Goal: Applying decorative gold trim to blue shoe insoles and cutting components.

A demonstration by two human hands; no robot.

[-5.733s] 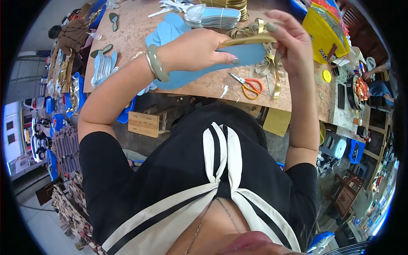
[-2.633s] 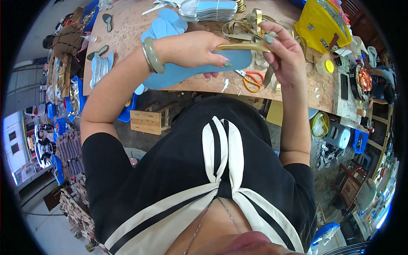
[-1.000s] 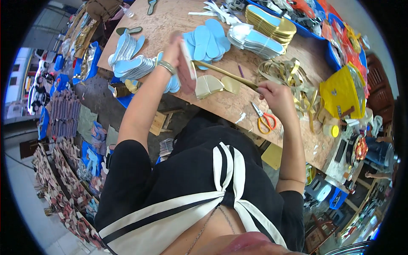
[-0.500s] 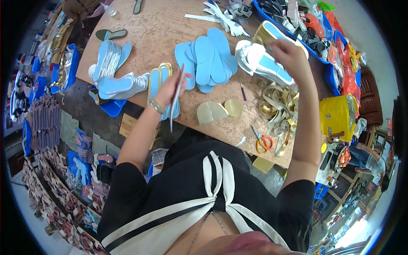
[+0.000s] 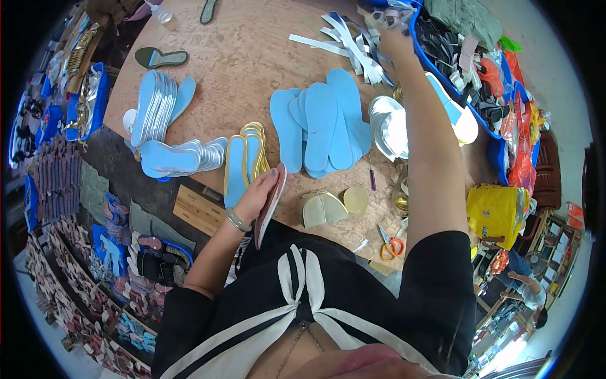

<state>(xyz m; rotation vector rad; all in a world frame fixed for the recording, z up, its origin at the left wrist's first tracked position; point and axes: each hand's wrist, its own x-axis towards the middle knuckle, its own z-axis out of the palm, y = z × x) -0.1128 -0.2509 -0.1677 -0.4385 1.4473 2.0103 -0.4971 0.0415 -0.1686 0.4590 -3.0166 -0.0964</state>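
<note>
My left hand point(image 5: 259, 196) is closed on an insole point(image 5: 270, 208), seen nearly edge-on, near the table's front edge. Beside it lie gold-rimmed blue insoles point(image 5: 237, 165). My right arm stretches to the far side, where my right hand point(image 5: 392, 39) is at some clear plastic-wrapped items point(image 5: 392, 18); its fingers are blurred among them, so their grip does not show. White and silver strips point(image 5: 353, 47) lie just left of that hand. Nearer, blue insoles point(image 5: 320, 120) form a loose pile at mid-table.
Silver-edged insole stacks point(image 5: 154, 107) stand at the left. Cream curved pieces point(image 5: 323, 208), orange-handled scissors point(image 5: 390, 243) and an awl-like tool point(image 5: 372, 177) lie near the front. Blue bins point(image 5: 435, 60) and a yellow bucket point(image 5: 495, 211) line the right. Another person point(image 5: 527, 290) is at far right.
My right hand has moved from above the white and gold insoles to the plastic-wrapped items at the far side. My left hand, still holding the insole, has come lower and closer to me.
</note>
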